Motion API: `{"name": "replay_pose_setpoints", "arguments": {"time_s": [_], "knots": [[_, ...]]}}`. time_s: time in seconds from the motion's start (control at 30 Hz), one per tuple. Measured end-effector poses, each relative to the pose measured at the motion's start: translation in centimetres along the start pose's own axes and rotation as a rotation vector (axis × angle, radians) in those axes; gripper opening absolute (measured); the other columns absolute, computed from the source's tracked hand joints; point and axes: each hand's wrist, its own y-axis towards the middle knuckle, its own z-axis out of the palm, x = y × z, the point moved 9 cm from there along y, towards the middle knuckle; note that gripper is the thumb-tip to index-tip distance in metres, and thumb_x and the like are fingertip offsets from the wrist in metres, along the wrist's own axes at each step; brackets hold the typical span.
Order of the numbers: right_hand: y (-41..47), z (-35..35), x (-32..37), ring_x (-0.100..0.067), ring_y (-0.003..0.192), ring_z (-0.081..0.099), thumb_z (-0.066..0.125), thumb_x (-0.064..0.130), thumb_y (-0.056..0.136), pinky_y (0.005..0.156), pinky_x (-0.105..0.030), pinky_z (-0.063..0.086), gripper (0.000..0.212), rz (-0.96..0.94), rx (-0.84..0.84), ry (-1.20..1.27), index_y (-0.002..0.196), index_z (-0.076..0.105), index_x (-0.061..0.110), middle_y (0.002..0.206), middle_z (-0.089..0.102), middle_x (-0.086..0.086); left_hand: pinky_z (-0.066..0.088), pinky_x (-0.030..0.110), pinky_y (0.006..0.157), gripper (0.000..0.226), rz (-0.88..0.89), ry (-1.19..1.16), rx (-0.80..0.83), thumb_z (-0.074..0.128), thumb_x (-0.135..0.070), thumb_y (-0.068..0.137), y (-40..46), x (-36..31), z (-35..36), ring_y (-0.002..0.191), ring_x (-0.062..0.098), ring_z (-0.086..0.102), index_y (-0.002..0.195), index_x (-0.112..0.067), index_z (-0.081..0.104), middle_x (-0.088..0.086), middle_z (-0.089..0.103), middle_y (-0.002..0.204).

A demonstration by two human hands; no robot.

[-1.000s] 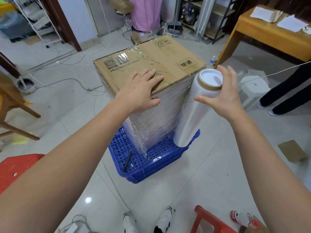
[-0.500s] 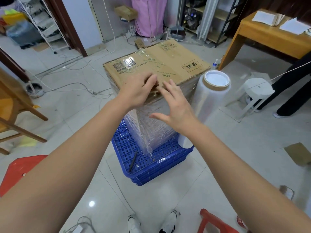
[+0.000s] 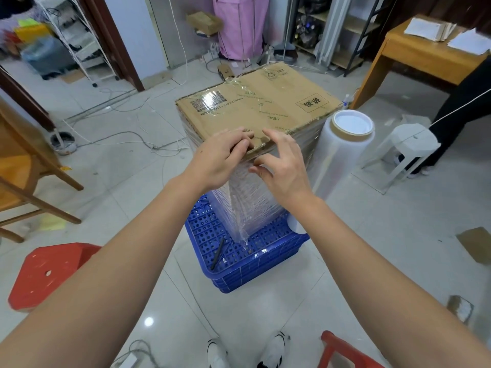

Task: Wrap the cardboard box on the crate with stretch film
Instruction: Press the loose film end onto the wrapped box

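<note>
Both hands, right hand (image 3: 285, 170) having left the film roll (image 3: 342, 152), now pinch at the cardboard box (image 3: 255, 107) near edge, left hand (image 3: 220, 158) curled.

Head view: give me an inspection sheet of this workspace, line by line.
Surface: pale tiled floor, glossy.
Job's things: cardboard box stands on blue crate, its sides covered in stretch film; film roll stands upright against the box's right side, unheld.
Clutter: dark stick lies in the crate; cardboard scrap on the floor; red stool near left.
Grippers: left hand pinches at the box's near top edge; right hand beside it, fingers spread.
Cables: loose cords trail over the floor at left.
Surroundings: wooden table with papers; white stool; pink hamper.
</note>
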Motion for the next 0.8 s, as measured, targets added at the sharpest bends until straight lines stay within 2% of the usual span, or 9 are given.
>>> {"name": "replay_pose_setpoints", "arguments": {"time_s": [0.27,0.5,0.67,0.8], "knots": [[0.1,-0.4,-0.7,-0.038,0.118,0.057,0.083,0.018,0.085,0.1,-0.051,0.045,0.017,0.027,-0.006,0.083,0.089,0.075,0.003,0.135,0.058,-0.025,0.035,0.035,0.118,0.03,-0.018,-0.034,-0.015,0.044,-0.024,0.11,0.1,0.2,-0.1,0.142,0.009,0.047,0.115,-0.017,0.073,-0.007,0.065,0.14],[0.2,0.4,0.1,-0.038,0.128,0.053,0.084,0.021,0.081,0.104,-0.063,0.039,0.014,0.047,0.03,0.029,0.08,0.074,0.011,0.14,0.058,-0.019,0.039,0.037,0.116,0.03,-0.018,-0.053,-0.031,0.044,-0.025,0.109,0.1,0.3,-0.1,0.141,0.009,0.048,0.112,-0.018,0.073,-0.007,0.067,0.138],[0.1,0.6,0.1,-0.039,0.131,0.051,0.08,0.017,0.082,0.107,-0.063,0.036,0.014,0.059,0.069,0.029,0.079,0.069,0.008,0.143,0.055,-0.02,0.039,0.031,0.114,0.03,-0.018,-0.036,-0.038,0.045,-0.024,0.109,0.2,0.5,-0.1,0.14,0.007,0.049,0.112,-0.017,0.074,-0.007,0.067,0.137],[-0.1,0.4,-0.3,-0.041,0.134,0.049,0.079,0.004,0.079,0.11,-0.06,0.037,0.014,0.068,0.085,0.089,0.077,0.065,0.002,0.148,0.047,-0.027,0.037,0.026,0.112,0.029,-0.017,-0.032,-0.051,0.045,-0.023,0.109,0.2,0.4,-0.1,0.139,0.007,0.049,0.109,-0.017,0.073,-0.007,0.067,0.137]]}}
